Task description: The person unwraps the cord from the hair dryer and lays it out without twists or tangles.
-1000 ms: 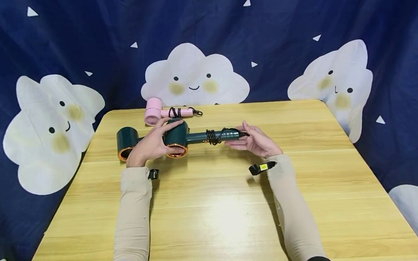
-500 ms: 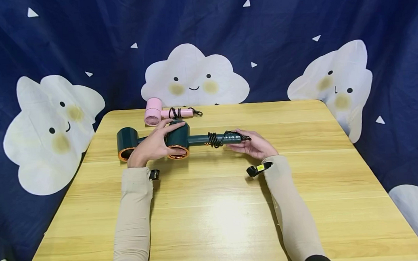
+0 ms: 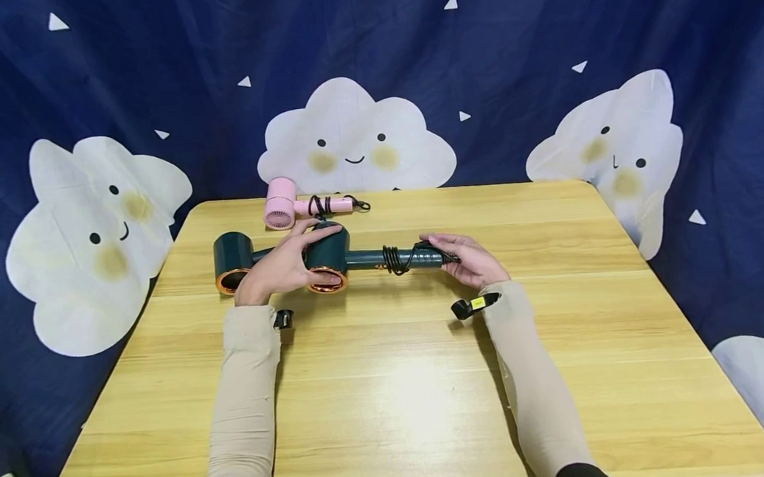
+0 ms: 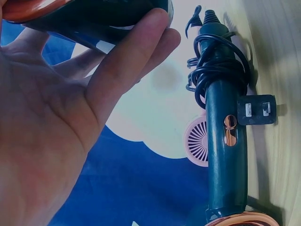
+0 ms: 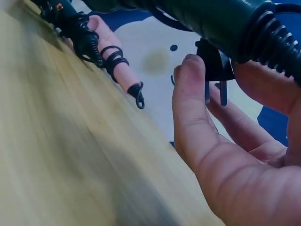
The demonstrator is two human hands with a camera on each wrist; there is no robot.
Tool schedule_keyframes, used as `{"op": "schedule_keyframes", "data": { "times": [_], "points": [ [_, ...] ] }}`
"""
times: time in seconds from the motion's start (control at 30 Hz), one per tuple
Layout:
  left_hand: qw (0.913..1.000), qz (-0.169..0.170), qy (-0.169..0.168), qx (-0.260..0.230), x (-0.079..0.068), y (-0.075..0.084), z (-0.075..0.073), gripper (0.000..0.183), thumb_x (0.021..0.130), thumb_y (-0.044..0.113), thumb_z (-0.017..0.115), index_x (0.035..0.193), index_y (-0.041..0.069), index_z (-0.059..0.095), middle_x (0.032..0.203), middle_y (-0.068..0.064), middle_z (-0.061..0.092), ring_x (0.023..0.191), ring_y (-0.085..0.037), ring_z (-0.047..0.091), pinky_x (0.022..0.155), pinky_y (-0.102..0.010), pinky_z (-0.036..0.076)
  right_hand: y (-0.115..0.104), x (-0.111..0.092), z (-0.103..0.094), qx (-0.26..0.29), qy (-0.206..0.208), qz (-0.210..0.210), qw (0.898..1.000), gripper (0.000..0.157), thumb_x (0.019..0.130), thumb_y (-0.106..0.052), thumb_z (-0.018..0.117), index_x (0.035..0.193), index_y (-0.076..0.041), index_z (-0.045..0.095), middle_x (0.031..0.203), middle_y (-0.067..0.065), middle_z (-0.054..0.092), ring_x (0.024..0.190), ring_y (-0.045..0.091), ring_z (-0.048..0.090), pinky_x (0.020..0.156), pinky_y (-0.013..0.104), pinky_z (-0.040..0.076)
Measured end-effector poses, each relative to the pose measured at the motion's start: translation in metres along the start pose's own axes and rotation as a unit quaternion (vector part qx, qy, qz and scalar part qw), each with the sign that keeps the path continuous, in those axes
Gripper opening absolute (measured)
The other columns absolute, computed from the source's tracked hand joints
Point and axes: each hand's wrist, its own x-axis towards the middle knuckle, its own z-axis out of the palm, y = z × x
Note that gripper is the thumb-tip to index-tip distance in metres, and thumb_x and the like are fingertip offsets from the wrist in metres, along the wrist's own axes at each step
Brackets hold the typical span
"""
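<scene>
My left hand (image 3: 277, 264) grips the head of a dark green hair dryer (image 3: 325, 248) with copper trim, fingers over its top and thumb at the copper ring. The left wrist view shows this hand (image 4: 51, 103) beneath the head. At the handle end, my right hand (image 3: 466, 258) pinches the black two-pin plug (image 5: 216, 63), its fingertips against the plug below the handle. Black cord (image 3: 394, 260) winds round the handle. A second dark green hair dryer (image 3: 233, 260) lies to the left, partly hidden by my left hand.
Behind both green dryers lies a pink hair dryer (image 3: 280, 203) with a black cord, near the back edge of the wooden table (image 3: 394, 415). A dark blue curtain (image 3: 367, 25) with white clouds hangs behind and at the sides.
The held hair dryer has shifted slightly right and toward me. My right hand has moved in from the right, its fingers closing at the handle end and plug.
</scene>
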Motion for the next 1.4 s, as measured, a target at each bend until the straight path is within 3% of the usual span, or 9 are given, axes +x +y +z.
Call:
{"op": "schedule_keyframes", "data": {
  "times": [0.3,0.47,0.6,0.73,0.83,0.93,1.17,1.4],
  "points": [
    [1.0,-0.003,-0.003,-0.001,-0.001,0.0,0.0,0.096,0.066,0.05,0.088,0.149,0.038,0.041,0.16,-0.01,0.025,0.139,-0.036,0.038,0.108,-0.059,0.039,-0.008,-0.005,0.006,-0.013,0.02,-0.014,1.0,0.048,0.096,-0.018,0.063,0.14,-0.002,0.052,0.106,0.004,0.075,0.078,0.009,0.073,0.06,0.015,0.055],
    [1.0,-0.006,-0.004,-0.001,-0.001,-0.001,0.001,0.096,0.066,0.051,0.088,0.149,0.039,0.04,0.159,-0.012,0.025,0.139,-0.036,0.039,0.108,-0.059,0.039,-0.011,-0.005,0.009,-0.023,0.034,-0.023,0.999,0.051,0.095,-0.02,0.065,0.14,0.0,0.052,0.104,0.0,0.077,0.089,0.008,0.074,0.067,0.016,0.056],
    [0.9999,-0.009,-0.007,-0.003,-0.001,-0.001,0.0,0.096,0.066,0.052,0.088,0.148,0.04,0.04,0.161,-0.009,0.023,0.141,-0.037,0.037,0.107,-0.06,0.039,-0.013,-0.006,0.011,-0.05,0.052,-0.031,0.997,0.045,0.093,-0.022,0.069,0.134,-0.006,0.06,0.106,-0.005,0.076,0.093,0.004,0.072,0.071,0.014,0.055],
    [0.9999,-0.01,-0.011,-0.005,0.0,-0.004,0.0,0.097,0.066,0.052,0.088,0.149,0.039,0.039,0.161,-0.008,0.022,0.142,-0.037,0.035,0.108,-0.061,0.038,-0.015,-0.007,0.014,-0.086,0.072,-0.042,0.993,0.038,0.091,-0.023,0.071,0.127,-0.011,0.066,0.107,-0.009,0.075,0.091,0.001,0.071,0.059,0.009,0.049],
    [0.9998,-0.01,-0.013,-0.007,0.0,-0.005,0.0,0.097,0.067,0.05,0.088,0.15,0.037,0.039,0.162,-0.008,0.021,0.143,-0.038,0.034,0.109,-0.061,0.037,-0.017,-0.007,0.016,-0.102,0.081,-0.054,0.99,0.037,0.091,-0.022,0.071,0.126,-0.009,0.066,0.109,-0.009,0.075,0.089,0.001,0.071,0.061,0.01,0.051],
    [0.9998,-0.013,-0.014,-0.011,-0.001,-0.005,-0.001,0.097,0.066,0.051,0.088,0.149,0.038,0.039,0.162,-0.008,0.021,0.143,-0.037,0.034,0.109,-0.061,0.037,-0.019,-0.008,0.018,-0.098,0.083,-0.071,0.989,0.038,0.091,-0.018,0.071,0.127,-0.005,0.065,0.109,-0.007,0.075,0.088,0.003,0.072,0.076,0.015,0.056],
    [0.9997,-0.018,-0.008,-0.016,0.0,-0.005,0.0,0.096,0.066,0.051,0.088,0.148,0.039,0.04,0.16,-0.006,0.023,0.138,-0.035,0.039,0.109,-0.059,0.039,-0.022,-0.01,0.022,-0.073,0.069,-0.122,0.987,0.034,0.09,-0.002,0.069,0.122,0.007,0.065,0.104,0.001,0.073,0.086,0.013,0.074,0.082,0.02,0.057],
    [0.9997,-0.014,-0.01,-0.014,-0.001,-0.005,-0.001,0.097,0.067,0.047,0.089,0.149,0.038,0.039,0.161,-0.008,0.021,0.144,-0.037,0.031,0.109,-0.061,0.037,-0.027,-0.013,0.03,-0.099,0.063,-0.155,0.981,0.041,0.089,0.001,0.068,0.126,0.016,0.058,0.104,0.004,0.071,0.087,0.014,0.074,0.084,0.025,0.057]
  ]
}}
